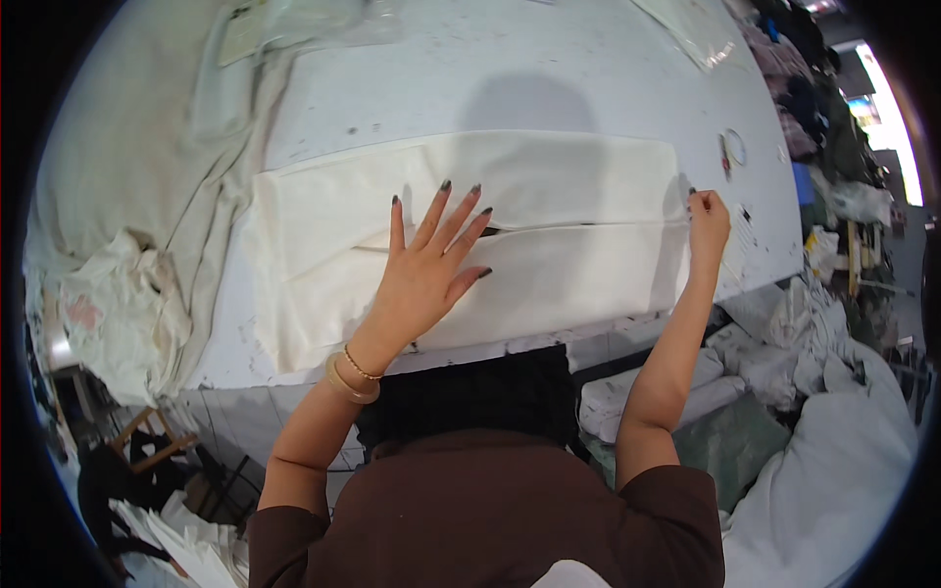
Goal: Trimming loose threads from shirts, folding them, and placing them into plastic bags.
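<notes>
Well left of the folded white cloth (559,274), a crumpled cream fabric (132,314) with a pinkish patch sits on a broad beige fabric (127,147). Beyond the white cloth's far left corner lie clear plastic bags (319,20). The white cloth itself is spread lengthwise on the pale counter (392,98) — a slit runs along its middle, with a dark gap near its centre. Over its left-centre part is the left hand (421,265), palm down, fingers spread well apart; I cannot tell whether it presses or hovers. At the cloth's right end is the right hand (708,214), its grip curled together — whether any edge is pinched there cannot be told. Just beyond that end lies a small red-handled tool (725,155); farther right of the cloth is a dark heap of fabrics (804,93).
</notes>
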`<action>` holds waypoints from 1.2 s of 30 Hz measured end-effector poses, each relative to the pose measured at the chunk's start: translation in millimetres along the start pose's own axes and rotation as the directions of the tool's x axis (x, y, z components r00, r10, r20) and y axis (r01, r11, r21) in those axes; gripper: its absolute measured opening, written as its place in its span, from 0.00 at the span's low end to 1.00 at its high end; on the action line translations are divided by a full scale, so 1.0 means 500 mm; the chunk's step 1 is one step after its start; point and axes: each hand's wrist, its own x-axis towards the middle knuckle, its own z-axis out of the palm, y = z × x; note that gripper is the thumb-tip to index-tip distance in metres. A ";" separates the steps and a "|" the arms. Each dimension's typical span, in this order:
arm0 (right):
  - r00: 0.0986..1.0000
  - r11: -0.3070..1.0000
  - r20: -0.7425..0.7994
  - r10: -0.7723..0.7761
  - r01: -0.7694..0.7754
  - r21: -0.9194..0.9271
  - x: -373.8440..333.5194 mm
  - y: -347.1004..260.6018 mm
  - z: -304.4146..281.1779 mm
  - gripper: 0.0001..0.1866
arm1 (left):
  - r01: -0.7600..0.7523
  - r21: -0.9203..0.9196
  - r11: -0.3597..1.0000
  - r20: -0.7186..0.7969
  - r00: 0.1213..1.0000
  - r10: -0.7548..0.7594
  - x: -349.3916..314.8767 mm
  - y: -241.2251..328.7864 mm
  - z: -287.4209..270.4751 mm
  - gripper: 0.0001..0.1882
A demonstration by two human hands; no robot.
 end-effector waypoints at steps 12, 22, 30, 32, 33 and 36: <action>0.989 0.973 0.143 0.022 0.012 -0.229 -0.017 0.050 -0.003 0.14 | -0.006 0.103 0.995 0.101 0.995 -0.004 0.013 0.042 0.059 0.30; 0.945 0.968 0.317 0.077 -0.147 0.204 -0.006 0.105 -0.026 0.15 | 0.094 -0.052 0.994 0.110 0.990 -0.088 -0.043 -0.061 -0.066 0.41; 0.836 0.815 0.534 0.131 -0.397 0.422 -0.024 0.054 -0.023 0.18 | 0.204 0.260 0.944 0.196 0.946 -0.259 -0.185 -0.129 -0.093 0.47; 0.830 0.845 0.552 0.084 -0.353 0.402 -0.015 0.069 -0.015 0.20 | 0.179 0.263 0.948 0.177 0.957 -0.230 -0.186 -0.133 -0.083 0.46; 0.827 0.822 0.561 0.039 -0.346 0.452 -0.007 0.082 -0.015 0.20 | 0.180 0.260 0.949 0.176 0.957 -0.230 -0.182 -0.133 -0.076 0.46; 0.798 0.781 0.603 -0.018 -0.365 0.507 0.060 0.130 -0.057 0.19 | 0.118 0.235 0.965 0.116 0.982 -0.148 -0.144 -0.133 -0.045 0.45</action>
